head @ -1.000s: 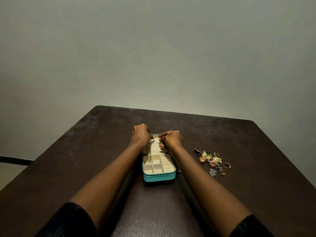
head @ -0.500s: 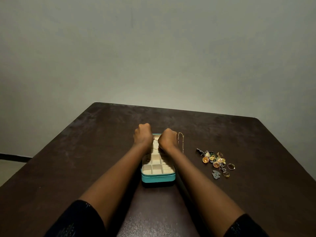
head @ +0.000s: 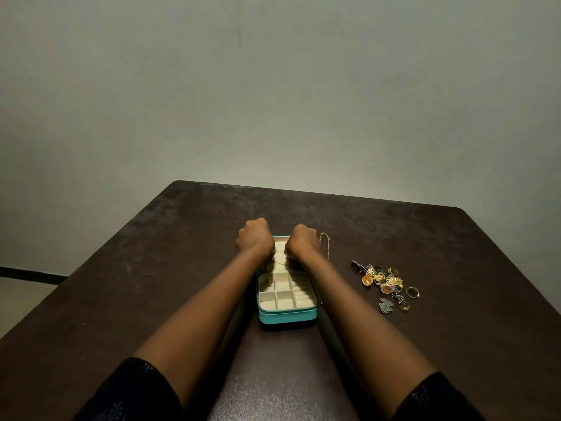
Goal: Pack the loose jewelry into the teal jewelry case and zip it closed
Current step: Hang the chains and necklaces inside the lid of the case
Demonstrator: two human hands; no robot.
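Note:
The teal jewelry case [head: 287, 316] lies open in the middle of the table, its cream compartments facing up. My left hand [head: 254, 239] and my right hand [head: 302, 246] are both curled over the far half of the case, and a thin gold chain [head: 280, 264] runs between their fingers. Another gold chain [head: 325, 244] lies on the table just right of my right hand. A pile of loose jewelry [head: 383, 281] with earrings, a ring [head: 413, 292] and a silver charm [head: 385, 305] sits to the right of the case.
The dark brown wooden table [head: 151, 284] ends at a far edge against a plain grey wall. The table's right corner lies beyond the jewelry pile. Black sleeves cover my upper arms at the bottom of the view.
Both hands have curled tighter and dropped onto the case's far half. A second gold chain now shows on the table right of my right hand. The view has shifted slightly.

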